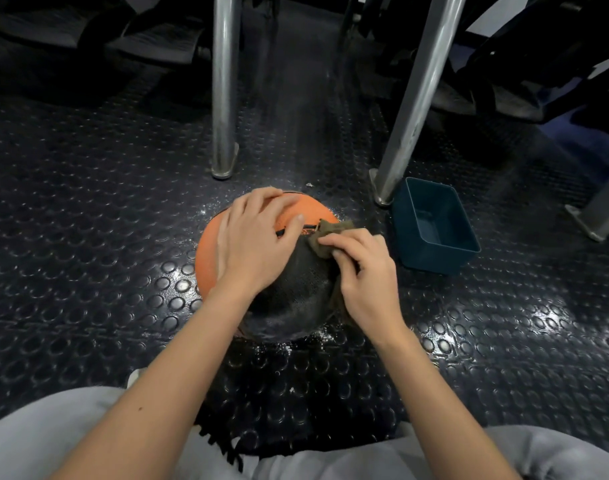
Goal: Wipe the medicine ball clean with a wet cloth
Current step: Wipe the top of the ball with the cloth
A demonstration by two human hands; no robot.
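The ball is sitting on the floor in front of us, with a blue tub near it and two metal legs behind. Our left hand is lying on the ball with fingers spread open, and our right hand is pinching the cloth against it.

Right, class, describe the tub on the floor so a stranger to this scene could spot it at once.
Find the orange-and-black medicine ball on the studded floor, where the right hand pinches a cloth. Just right of it, at the foot of the slanted metal leg, sits the tub: the only blue, open-topped rectangular box there.
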